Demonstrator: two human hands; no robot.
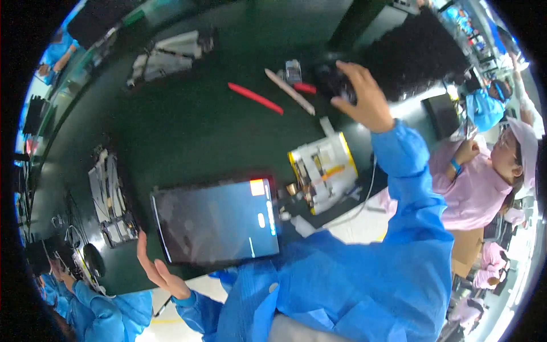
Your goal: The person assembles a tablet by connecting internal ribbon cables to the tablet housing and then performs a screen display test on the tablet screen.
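A tablet (pixel 216 222) with a lit screen lies at the table's near edge, in front of my body. My left hand (pixel 162 272) is beside its lower left corner, fingers stretched and holding nothing; whether it touches the tablet's edge I cannot tell. My right hand (pixel 367 100) reaches to the far right, thumb and fingers apart, at a dark object (pixel 335 80) too blurred to name. Left of that object lie a red stick-like tool (pixel 255 98), a pale pen-like tool (pixel 289 91), a short red piece (pixel 305 88) and a small clear-and-white item (pixel 293 71).
A white, yellow-edged electronic assembly (pixel 325 168) lies right of the tablet, near a white cable (pixel 364 199). Stacked pale parts lie at left (pixel 108 196) and far left (pixel 168 54). A black bulky block (pixel 419 54) stands far right. A person in pink (pixel 473 188) is at right.
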